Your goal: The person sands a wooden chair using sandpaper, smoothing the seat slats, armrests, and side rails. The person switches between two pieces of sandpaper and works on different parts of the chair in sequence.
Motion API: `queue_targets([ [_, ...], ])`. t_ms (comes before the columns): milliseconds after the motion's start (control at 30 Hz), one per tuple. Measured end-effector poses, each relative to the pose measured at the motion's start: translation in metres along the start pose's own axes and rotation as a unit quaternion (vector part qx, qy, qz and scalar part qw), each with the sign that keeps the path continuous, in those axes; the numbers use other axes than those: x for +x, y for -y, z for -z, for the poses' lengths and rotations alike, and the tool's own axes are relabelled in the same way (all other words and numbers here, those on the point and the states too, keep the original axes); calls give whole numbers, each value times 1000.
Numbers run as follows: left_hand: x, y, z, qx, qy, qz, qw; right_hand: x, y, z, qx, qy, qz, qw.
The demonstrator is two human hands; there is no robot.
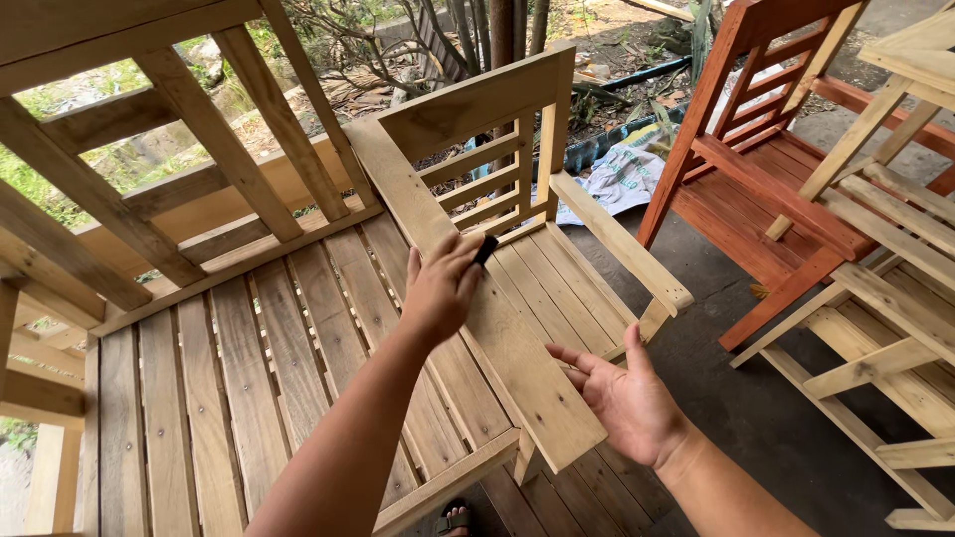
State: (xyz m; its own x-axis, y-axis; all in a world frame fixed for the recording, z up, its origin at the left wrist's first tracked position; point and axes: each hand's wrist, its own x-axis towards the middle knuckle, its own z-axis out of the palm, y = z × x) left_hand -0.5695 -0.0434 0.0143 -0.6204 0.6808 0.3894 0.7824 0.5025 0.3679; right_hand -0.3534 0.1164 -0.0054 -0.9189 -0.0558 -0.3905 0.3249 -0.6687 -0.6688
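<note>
My left hand [441, 286] presses a small dark block [485, 249] against the flat armrest board [517, 368] of an unfinished pale wooden chair [557, 259]. Only the block's tip shows past my fingers. My right hand [625, 398] hovers open, palm up, just right of the armrest's near end, holding nothing. A slatted wooden bench seat [249, 368] lies under my left forearm.
A red-stained wooden chair [766, 169] stands at the right, with another bare wooden frame [885, 298] beside it. A slatted backrest [149, 149] rises at the left. Crumpled sheeting [622, 174] lies on the dark concrete floor [756, 418]. A sandalled foot [453, 519] shows below.
</note>
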Motion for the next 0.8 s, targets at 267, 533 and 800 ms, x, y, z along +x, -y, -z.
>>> queue_targets([
  [267, -141, -101, -8, -172, 93, -74, 978, -11, -6, 7, -7, -45, -16, 999],
  [533, -86, -84, 31, 8, 28, 18, 999, -10, -2, 3, 36, 2, -9, 999],
  [800, -141, -127, 26, -108, 145, -60, 982, -10, -8, 17, 36, 20, 3, 999],
])
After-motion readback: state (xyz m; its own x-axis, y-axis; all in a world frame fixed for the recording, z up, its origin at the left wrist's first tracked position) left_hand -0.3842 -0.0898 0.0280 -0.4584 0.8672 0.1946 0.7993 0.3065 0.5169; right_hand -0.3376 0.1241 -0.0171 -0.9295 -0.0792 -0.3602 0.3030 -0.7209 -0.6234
